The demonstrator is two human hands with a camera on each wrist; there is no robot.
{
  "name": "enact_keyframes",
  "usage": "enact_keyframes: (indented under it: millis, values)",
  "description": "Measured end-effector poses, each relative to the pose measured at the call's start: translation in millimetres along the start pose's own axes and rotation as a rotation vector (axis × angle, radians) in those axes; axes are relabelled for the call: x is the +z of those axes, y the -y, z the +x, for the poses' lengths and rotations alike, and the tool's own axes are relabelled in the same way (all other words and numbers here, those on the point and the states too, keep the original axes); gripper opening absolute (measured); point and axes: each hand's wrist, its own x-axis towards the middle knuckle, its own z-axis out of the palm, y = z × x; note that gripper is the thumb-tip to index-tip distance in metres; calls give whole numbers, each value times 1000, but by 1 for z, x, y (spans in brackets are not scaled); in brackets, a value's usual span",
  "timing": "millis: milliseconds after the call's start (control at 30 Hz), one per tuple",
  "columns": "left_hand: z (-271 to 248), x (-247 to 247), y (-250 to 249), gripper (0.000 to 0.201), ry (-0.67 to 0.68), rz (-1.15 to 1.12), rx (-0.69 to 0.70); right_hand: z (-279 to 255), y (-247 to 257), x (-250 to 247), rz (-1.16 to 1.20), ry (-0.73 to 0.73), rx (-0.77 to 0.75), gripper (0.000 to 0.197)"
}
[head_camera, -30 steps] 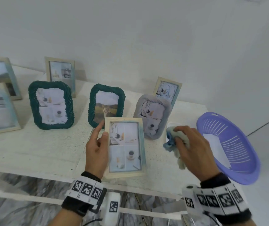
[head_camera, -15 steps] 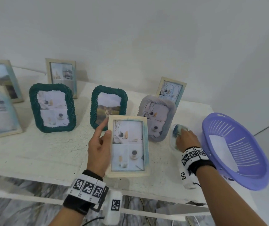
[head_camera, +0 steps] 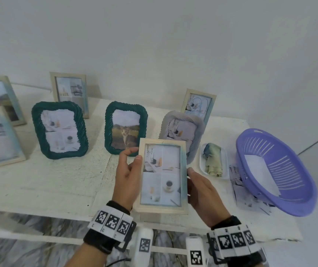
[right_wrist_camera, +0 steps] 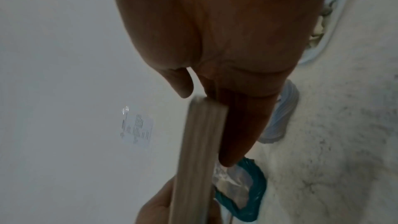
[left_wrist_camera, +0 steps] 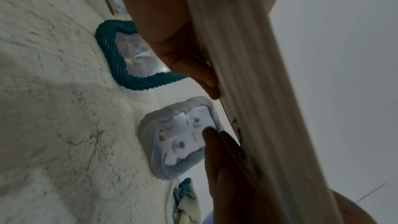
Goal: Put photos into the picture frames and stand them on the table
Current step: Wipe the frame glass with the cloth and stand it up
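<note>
A light wooden picture frame (head_camera: pixel 163 176) with a four-part photo behind its glass is held upright above the front of the white table (head_camera: pixel 48 185). My left hand (head_camera: pixel 133 164) grips its left side, thumb on the front and fingers behind. At the right edge my right hand (head_camera: pixel 192 176) pinches the frame, thumb in front and fingers at the back. In the right wrist view the frame's edge (right_wrist_camera: pixel 200 142) runs between thumb and fingers. The left wrist view shows the frame's side (left_wrist_camera: pixel 247 91) close up.
Two teal frames (head_camera: pixel 59 130) (head_camera: pixel 126 128), a grey frame (head_camera: pixel 181 132) and several wooden frames (head_camera: pixel 69 91) stand behind. To the right a white dish holds a cloth (head_camera: pixel 213 159). A purple basket (head_camera: pixel 275 170) lies tilted over loose photos (head_camera: pixel 239 184).
My right hand left the cloth in the white dish and came back to take the frame's right edge. The left hand kept its hold on the frame.
</note>
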Motion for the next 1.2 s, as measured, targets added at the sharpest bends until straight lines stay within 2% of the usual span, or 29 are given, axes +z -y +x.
enact_keyframes:
  millis: [100,167,200,300,333,500,567,633,733,800,933,1000,1067,1133,1200]
  values:
    - [-5,7,-1,15,40,11,-29,-9,-3,7,204,31,-44,41]
    - [-9,9,-3,24,127,59,-30,-13,-1,6,262,12,-80,40]
    - [-12,10,-4,41,191,95,-35,-15,-1,5,257,-2,-103,39]
    - [-19,15,-2,111,380,224,-115,-23,0,4,139,-45,-181,33]
    - [-22,19,-4,121,428,229,-152,-26,0,5,84,-46,-208,33]
    - [-39,33,-9,110,532,89,-246,-38,-6,9,-226,43,-421,27]
    - [-45,35,-10,101,555,-42,-296,-42,-7,8,-368,43,-494,34]
    - [-51,38,-14,102,543,-123,-330,-46,-6,6,-438,29,-522,41]
    - [-54,43,-18,99,550,-80,-281,-50,-1,-3,-459,1,-508,47]
    - [-58,48,-21,92,565,-44,-260,-52,4,-11,-525,-10,-516,41]
    - [-66,58,-27,85,548,50,-241,-56,17,-34,-784,-42,-617,27]
    - [-68,62,-29,80,516,79,-253,-57,24,-46,-954,-122,-684,21]
    - [-70,66,-29,85,479,112,-247,-60,31,-54,-1111,-211,-720,17]
    - [-74,74,-30,83,456,133,-225,-63,35,-58,-1233,-270,-705,20]
    - [-78,82,-31,86,427,150,-198,-69,35,-59,-1164,-216,-610,17]
